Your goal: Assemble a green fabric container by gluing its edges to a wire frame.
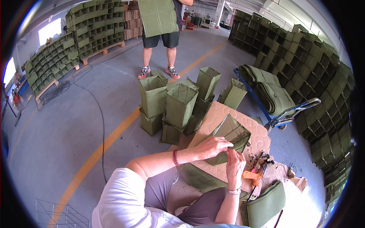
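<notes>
An open-topped green box (227, 131), rectangular and tube-like, lies tilted in front of me on an embossed tan board (251, 121). Dark smears mark its inner wall. My left hand (216, 147), with a red bead bracelet at the wrist, pinches the box's near rim. Close beside it my right hand (235, 167) has its fingers closed at the same edge; the two hands' fingertips nearly meet. What lies between the fingertips is too small to make out. A glue gun with an orange handle (252, 177) rests just right of my right hand.
Several green boxes (180, 104) stand stacked ahead. Folded green sheets (266, 205) lie at my right. A blue cart (283, 122) carries more sheets. Stacked boxes (300, 68) line the right side. Another person holds a green panel (157, 17). A black cable (102, 125) crosses the floor.
</notes>
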{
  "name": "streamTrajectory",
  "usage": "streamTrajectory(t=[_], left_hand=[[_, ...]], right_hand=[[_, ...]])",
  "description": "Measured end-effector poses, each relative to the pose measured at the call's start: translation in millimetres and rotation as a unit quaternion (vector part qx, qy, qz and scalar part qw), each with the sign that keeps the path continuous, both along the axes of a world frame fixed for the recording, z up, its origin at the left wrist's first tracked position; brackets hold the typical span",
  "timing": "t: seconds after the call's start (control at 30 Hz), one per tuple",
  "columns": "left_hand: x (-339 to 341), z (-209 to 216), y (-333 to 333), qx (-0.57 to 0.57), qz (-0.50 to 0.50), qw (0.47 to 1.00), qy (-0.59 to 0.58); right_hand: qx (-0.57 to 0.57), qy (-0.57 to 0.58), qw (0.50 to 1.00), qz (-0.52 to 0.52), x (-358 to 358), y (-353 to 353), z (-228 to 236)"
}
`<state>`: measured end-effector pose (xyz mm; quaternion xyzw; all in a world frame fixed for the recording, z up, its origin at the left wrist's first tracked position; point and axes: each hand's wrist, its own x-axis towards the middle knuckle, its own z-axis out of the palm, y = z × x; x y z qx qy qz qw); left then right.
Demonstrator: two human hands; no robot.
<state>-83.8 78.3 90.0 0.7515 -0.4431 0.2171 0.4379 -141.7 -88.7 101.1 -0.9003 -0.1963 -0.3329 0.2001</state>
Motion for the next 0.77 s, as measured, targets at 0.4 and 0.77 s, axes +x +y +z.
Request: streamTrajectory(t=[0.4, 0.77], left_hand=[[3.9, -9.2, -3.4, 0.003, 0.018, 0.998, -0.066], [0.9, -6.7, -2.6, 0.010, 0.018, 0.998, -0.061]], right_hand=[[0.021, 0.009, 1.000, -0.005, -0.6, 2.9, 3.2], [0.015, 0.003, 1.000, -0.016, -0.5, 1.5, -0.5]])
